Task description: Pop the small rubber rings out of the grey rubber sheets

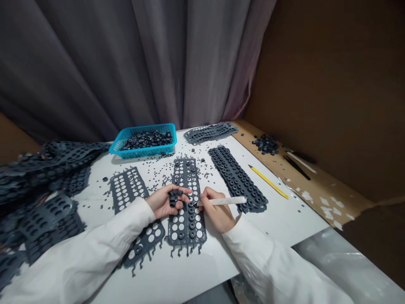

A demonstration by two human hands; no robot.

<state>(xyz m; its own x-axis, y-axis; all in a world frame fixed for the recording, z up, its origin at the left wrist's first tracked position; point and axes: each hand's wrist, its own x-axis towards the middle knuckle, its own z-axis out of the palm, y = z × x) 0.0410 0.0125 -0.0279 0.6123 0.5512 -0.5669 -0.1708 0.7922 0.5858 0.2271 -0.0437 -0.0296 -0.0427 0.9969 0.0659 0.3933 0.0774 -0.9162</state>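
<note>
A dark grey rubber sheet (186,223) with rows of holes and small rings lies on the white table (284,219) in front of me. My left hand (166,202) rests on the sheet's left edge, palm up, fingers curled around several small dark rubber rings (174,196). My right hand (217,213) grips a white pen-like tool (226,201) in a writing hold. The tool's tip touches the sheet near its middle. Both arms wear white sleeves.
A blue basket (144,141) of dark rings stands at the back. More punched sheets (126,188) lie left, full sheets (237,179) right and a pile (38,185) at far left. A yellow pencil (268,182), loose rings (266,144) and dark tools (297,162) lie on the brown board.
</note>
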